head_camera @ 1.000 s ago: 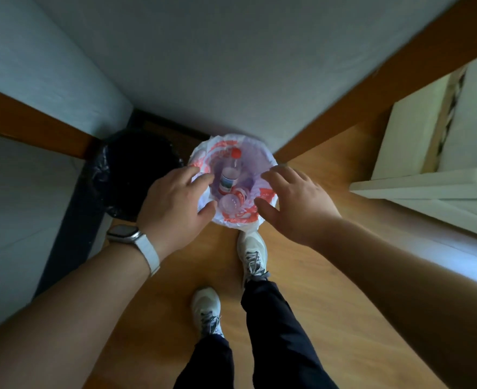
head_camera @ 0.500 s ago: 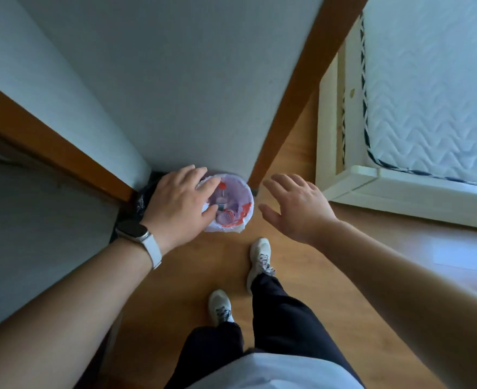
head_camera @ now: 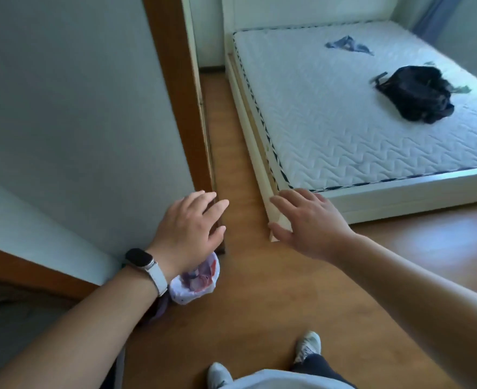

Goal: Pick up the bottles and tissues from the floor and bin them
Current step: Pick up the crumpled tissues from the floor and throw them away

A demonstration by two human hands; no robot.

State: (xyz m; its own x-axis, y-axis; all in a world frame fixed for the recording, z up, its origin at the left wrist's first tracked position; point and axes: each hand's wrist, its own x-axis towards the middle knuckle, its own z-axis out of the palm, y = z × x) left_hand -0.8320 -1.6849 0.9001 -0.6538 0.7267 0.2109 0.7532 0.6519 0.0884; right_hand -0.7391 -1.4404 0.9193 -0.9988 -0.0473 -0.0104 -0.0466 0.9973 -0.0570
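Note:
The bin (head_camera: pixel 196 287) stands on the wooden floor by the wall, lined with a white and red plastic bag; its contents are blurred and partly hidden by my left wrist. My left hand (head_camera: pixel 189 228) hovers above and beyond the bin, fingers apart, holding nothing; a watch is on that wrist. My right hand (head_camera: pixel 310 221) is raised to the right, in front of the bed corner, also spread and holding nothing. No bottle or tissue shows on the floor in this view.
A white bed frame (head_camera: pixel 400 196) with a quilted mattress fills the right side; a black bag (head_camera: pixel 416 94) and a blue cloth (head_camera: pixel 348 44) lie on it. A brown door frame (head_camera: pixel 175 88) stands ahead. My shoes (head_camera: pixel 307 345) are on the floor below.
The view has lifted from straight down over the bin to the room ahead. Both hands have come up and away from the bin's rim, which now sits under my left wrist.

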